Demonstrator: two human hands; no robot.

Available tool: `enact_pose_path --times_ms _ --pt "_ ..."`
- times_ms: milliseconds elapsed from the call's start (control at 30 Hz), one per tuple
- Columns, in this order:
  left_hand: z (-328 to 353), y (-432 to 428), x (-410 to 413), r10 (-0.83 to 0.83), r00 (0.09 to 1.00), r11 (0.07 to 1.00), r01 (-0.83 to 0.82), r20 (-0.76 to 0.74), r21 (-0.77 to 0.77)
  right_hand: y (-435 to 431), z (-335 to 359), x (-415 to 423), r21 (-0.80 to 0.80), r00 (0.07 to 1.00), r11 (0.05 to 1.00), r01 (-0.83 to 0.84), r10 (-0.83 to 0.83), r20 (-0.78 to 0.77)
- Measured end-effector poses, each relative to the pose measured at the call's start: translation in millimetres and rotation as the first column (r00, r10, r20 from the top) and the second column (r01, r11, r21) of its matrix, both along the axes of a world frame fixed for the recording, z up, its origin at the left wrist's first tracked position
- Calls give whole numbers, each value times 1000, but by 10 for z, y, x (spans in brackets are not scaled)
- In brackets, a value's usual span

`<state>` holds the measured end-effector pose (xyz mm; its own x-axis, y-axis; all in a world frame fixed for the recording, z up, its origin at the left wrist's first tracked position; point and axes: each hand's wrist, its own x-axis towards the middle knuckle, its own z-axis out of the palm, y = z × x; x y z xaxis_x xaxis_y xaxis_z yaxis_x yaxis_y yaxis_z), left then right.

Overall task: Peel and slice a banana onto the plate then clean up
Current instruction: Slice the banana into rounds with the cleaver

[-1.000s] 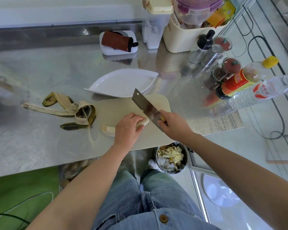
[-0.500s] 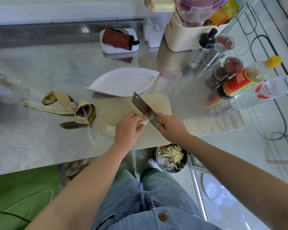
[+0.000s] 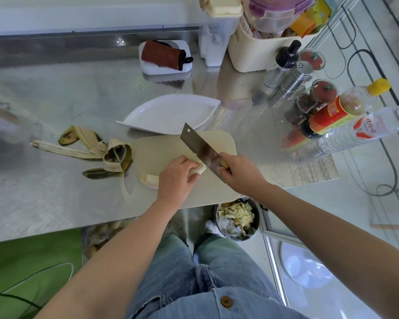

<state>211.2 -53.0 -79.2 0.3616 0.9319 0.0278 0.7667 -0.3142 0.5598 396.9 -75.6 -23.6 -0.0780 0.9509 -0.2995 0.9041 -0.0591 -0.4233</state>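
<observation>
A peeled banana [image 3: 150, 180] lies on the beige cutting board [image 3: 161, 153]. My left hand [image 3: 176, 178] curls over its middle and holds it down, so only its two ends show. My right hand [image 3: 238, 172] grips the handle of a cleaver [image 3: 202, 151], whose blade stands at the banana's right end. The white leaf-shaped plate [image 3: 168, 113] sits just behind the board with nothing on it. The banana peel [image 3: 97, 153] lies spread on the steel counter to the left of the board.
Bottles, jars and shakers [image 3: 320, 107] crowd the counter's right side, with a cream bin [image 3: 260, 51] behind them. A white dish with a brown cloth [image 3: 165, 56] sits at the back. A waste bucket [image 3: 237, 217] stands on the floor below the counter's front edge.
The cleaver has shifted slightly left and closer to the banana's right end. My left hand stays on the banana.
</observation>
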Motion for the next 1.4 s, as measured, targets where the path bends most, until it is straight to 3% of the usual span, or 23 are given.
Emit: enact_pose_path --times_ms 533,833,1400 --pt "15 -16 11 10 1000 1000 -10 -7 -5 -124 -199 -147 -74 999 997 11 -8 38" --pt "24 -19 5 7 1000 1000 -7 -12 7 -38 -46 -36 18 1000 1000 22 -22 -14" --pt "31 -2 12 5 1000 1000 -5 -6 -19 -96 -167 -150 -50 999 999 6 -3 54"
